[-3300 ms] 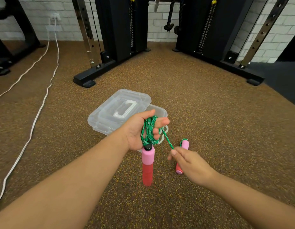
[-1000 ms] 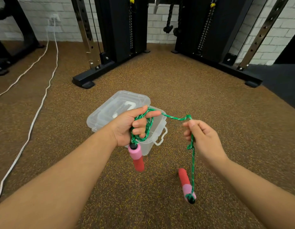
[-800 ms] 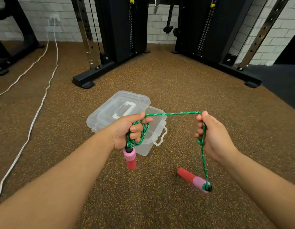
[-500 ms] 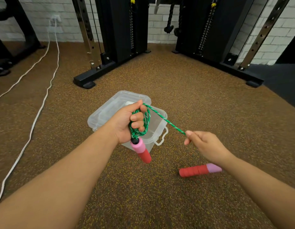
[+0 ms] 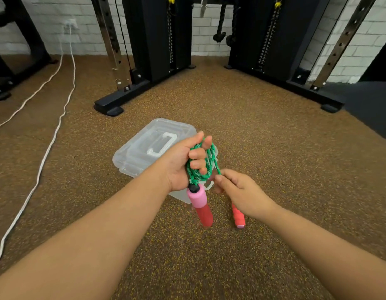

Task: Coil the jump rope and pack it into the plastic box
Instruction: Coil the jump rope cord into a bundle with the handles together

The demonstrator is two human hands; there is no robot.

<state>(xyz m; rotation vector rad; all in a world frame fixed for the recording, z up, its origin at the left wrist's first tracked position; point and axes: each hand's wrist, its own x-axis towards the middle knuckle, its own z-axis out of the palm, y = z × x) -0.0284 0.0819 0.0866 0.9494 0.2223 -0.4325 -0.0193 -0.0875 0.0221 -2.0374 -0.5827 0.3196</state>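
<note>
Left hand (image 5: 183,163) grips coiled rope (image 5: 200,167); right hand (image 5: 239,191), pinching its tail, has returned close: another loop added, little left.

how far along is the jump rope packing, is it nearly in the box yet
Mostly coiled, not packed. Done: several loops of the green rope sit wound around the left hand, one pink handle hanging below. In hand: the right hand pinches the last strand, the second handle dangling beneath it. Left: finish the wrap, then put the coil in the clear plastic box.
</note>
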